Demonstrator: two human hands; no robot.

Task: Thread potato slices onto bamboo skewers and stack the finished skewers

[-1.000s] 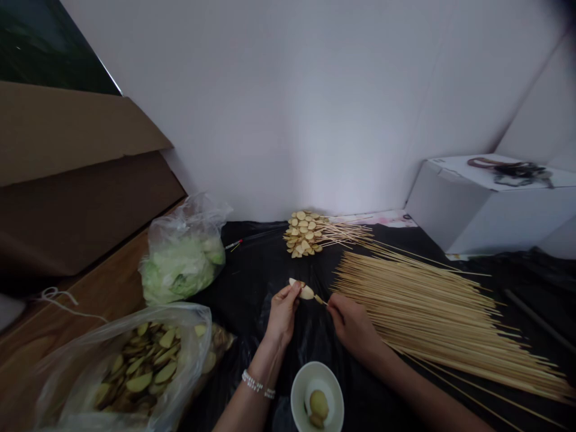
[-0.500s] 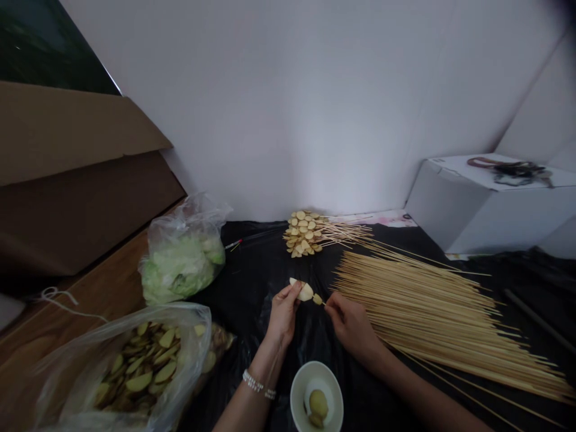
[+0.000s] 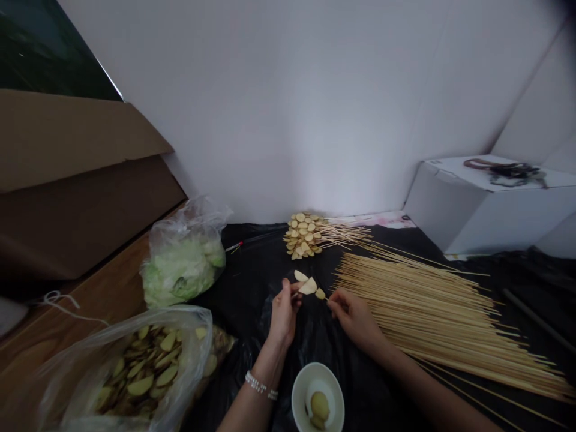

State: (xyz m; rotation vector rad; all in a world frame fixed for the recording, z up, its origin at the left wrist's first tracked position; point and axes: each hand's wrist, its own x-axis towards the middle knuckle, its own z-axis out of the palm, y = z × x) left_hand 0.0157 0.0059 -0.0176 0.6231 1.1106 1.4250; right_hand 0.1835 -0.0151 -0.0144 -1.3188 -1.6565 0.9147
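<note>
My left hand (image 3: 283, 315), with a beaded bracelet on the wrist, holds pale potato slices (image 3: 308, 286) at its fingertips, thumb raised. A thin bamboo skewer (image 3: 326, 299) is pinched in my right hand (image 3: 353, 315); most of its length is hidden by that hand. One small slice (image 3: 320, 294) sits on the skewer between the two hands. Below them stands a white bowl (image 3: 296, 396) with a few potato slices (image 3: 320, 405) in it. Right of my right hand lies a wide spread of bare bamboo skewers (image 3: 432, 318).
Finished potato skewers (image 3: 303, 235) lie stacked near the white wall. At left are an open plastic bag of potato slices (image 3: 148, 372) and a bag of pale green cut vegetable (image 3: 182, 270). A cardboard box (image 3: 81, 210) and a white box (image 3: 454, 204) with keys flank the black sheet.
The left thumb has lifted off the slices, and the slices have fanned apart and turned a little. My right hand has shifted slightly to the right, still holding the skewer.
</note>
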